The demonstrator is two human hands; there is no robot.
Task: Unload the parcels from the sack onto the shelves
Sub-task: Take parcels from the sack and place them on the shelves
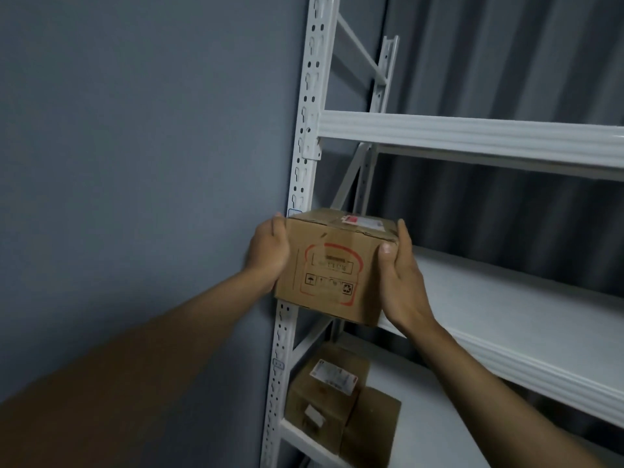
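Grey wall [135,146] fills the left of the view, and a white metal shelving rack [305,157] stands against it, its perforated upright running from top to bottom. Behind the rack hangs something dark and ribbed (a curtain or corrugated panel, hard to tell which).

Both hands hold a brown cardboard parcel [334,265] at the near left corner of the middle shelf [506,309]. It bears a red outline print with handling symbols on its near face and a white and red label on top. Whether its base already rests on the shelf edge cannot be told. The left hand [268,251] is pressed against the parcel's left side, fingers curled round the far edge. The right hand [400,275] grips the right side, thumb on the near face and fingers straight up the side.

On the lower shelf [432,417], below the held parcel, sit more cardboard boxes [324,393] close together at the left end, one with a white label on top. An upper shelf beam [472,133] crosses above.
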